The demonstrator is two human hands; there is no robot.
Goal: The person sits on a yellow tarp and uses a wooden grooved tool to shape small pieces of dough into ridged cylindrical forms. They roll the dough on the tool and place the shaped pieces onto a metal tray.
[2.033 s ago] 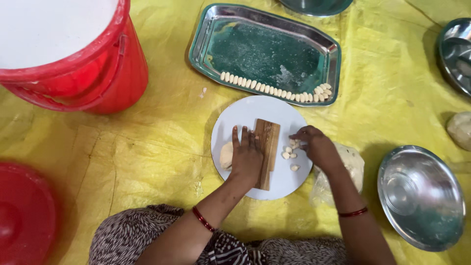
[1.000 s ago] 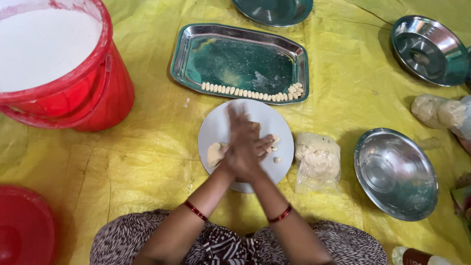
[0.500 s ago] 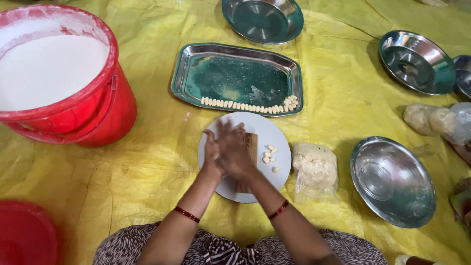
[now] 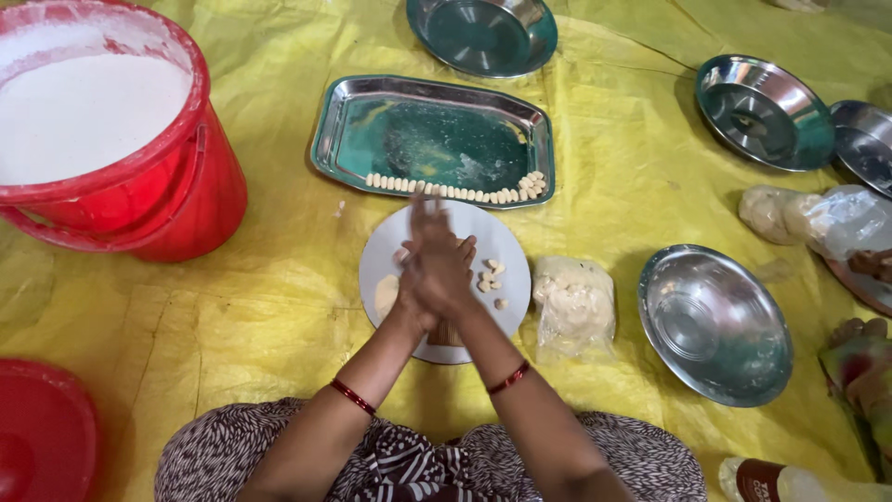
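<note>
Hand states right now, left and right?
Left hand: pressed palm to palm against the right, over the white plate; whether it holds anything cannot be told.
Right hand: the same; anything between the palms is hidden.

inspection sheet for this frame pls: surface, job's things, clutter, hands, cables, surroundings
Surface: yellow sheet, creased, covers the floor.
Job's things: white round plate with small dough pieces; steel tray holding a row of shaped pieces along its near edge; bagged dough right of the plate.
Clutter: red bucket of white powder; red lid; steel bowls.
Hands: left hand and right hand pressed together over the plate; contents hidden.
Cables: nothing seen.
Surroundings: another person's hand at the right edge.
</note>
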